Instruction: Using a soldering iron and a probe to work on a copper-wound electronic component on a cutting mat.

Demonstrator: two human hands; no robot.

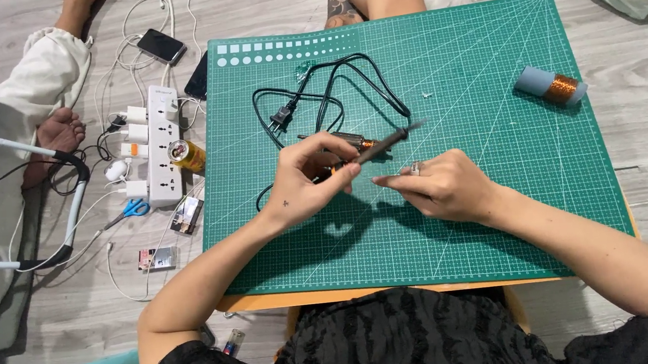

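Observation:
My left hand [309,177] grips the handle of a soldering iron [384,145], its dark tip slanting up to the right over the green cutting mat [474,86]. The iron's black cord [331,97] loops across the mat's far part, ending in a plug. My right hand [441,184] sits just right of the left hand, fingers pinched together near the iron; whatever it pinches is too small to make out. A ring shows on one finger.
A spool of copper wire [553,87] lies at the mat's right. Left of the mat are a white power strip [162,143], a battery [187,155], scissors [133,209] and a phone [161,45]. Another person's legs [41,83] are at far left.

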